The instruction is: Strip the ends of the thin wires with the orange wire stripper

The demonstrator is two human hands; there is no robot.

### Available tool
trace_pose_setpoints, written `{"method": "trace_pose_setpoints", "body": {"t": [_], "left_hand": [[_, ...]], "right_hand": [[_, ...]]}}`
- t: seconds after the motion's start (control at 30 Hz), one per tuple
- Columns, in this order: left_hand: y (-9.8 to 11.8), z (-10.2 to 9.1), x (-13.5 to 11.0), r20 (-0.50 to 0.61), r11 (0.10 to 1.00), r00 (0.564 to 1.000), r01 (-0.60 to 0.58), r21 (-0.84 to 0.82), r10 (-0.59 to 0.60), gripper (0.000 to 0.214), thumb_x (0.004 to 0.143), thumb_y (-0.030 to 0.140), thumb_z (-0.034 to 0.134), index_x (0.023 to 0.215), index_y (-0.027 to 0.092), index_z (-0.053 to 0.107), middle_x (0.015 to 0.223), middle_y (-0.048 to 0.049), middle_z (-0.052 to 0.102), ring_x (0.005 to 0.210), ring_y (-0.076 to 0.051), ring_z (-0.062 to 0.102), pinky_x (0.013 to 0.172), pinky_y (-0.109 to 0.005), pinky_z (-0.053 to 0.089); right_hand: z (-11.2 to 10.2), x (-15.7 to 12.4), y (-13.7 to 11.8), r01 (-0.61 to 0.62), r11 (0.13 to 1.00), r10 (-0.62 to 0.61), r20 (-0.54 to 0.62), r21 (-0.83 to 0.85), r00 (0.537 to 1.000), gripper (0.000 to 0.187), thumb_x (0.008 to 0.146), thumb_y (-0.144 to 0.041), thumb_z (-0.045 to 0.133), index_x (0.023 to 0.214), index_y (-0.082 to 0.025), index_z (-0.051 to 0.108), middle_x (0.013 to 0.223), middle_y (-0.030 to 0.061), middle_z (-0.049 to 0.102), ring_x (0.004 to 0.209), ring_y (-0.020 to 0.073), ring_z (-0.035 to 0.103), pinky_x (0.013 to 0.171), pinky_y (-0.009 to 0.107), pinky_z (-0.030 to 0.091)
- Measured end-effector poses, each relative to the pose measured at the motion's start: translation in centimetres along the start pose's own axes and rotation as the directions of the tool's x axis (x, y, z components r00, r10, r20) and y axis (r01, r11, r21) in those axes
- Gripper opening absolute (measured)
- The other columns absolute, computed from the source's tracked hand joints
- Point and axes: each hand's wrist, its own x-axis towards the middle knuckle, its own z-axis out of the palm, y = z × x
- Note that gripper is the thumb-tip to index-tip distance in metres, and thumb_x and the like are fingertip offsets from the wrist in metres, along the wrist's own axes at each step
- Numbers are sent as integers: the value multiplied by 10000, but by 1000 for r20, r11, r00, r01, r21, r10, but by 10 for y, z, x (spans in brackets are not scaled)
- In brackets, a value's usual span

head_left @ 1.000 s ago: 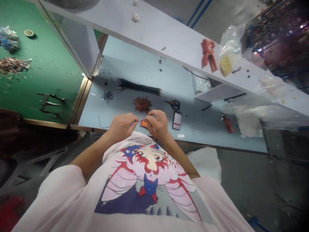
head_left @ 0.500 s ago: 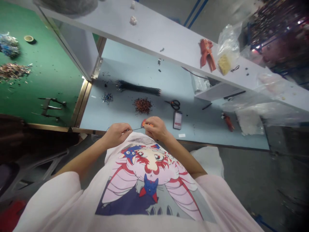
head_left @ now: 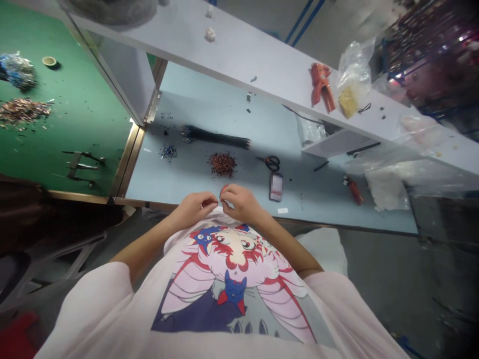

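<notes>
- Left hand and right hand: fingertips pinched, the two hands meeting at bottom centre, just above the shirt front.
- Held item: a small orange part shows as a sliver at the right fingers, mostly hidden. A small metal bit glints at the left fingers. Can't tell if they're joined.
- Handling: parts this small want a firm fingertip pinch, wrists steady, over the body as here.
- Pale blue bench, just ahead: black wire bundle, reddish-brown pile of small parts, blue-and-silver scraps, black-handled scissors, phone.
- Upper right shelf: orange-handled tool.
- Upper left: green bench.
- Writing: phone screen blurred, shirt print shows nothing legible, no brands readable.
</notes>
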Motion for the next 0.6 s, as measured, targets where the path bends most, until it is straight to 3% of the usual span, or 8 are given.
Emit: {"method": "trace_pose_setpoints", "body": {"t": [0.27,0.43,0.6], "left_hand": [[-4,22,2,-106,934,994,38,354,0,192,817,212,452,740,163,621,682,-14,613,628,-126,495,588,-243,293],[-10,24,4,-103,935,993,89,344,-56,189,800,165,444,706,166,607,684,-14,625,623,-121,503,596,-235,300],[-17,29,12,-86,931,993,110,348,-85,200,812,187,439,742,181,626,733,-23,650,679,-135,538,640,-236,332]], "right_hand": [[22,-4,-4,6,982,11,87,-190,996,80,709,-136,509,720,-143,588,707,59,558,662,160,435,580,271,269],[32,-5,-5,-6,983,30,128,-183,991,77,703,-122,510,726,-143,581,716,54,567,659,155,447,580,266,266],[42,-5,-1,-132,969,152,82,-209,985,150,627,-73,500,692,-168,596,697,39,567,619,142,449,567,261,248]]}}
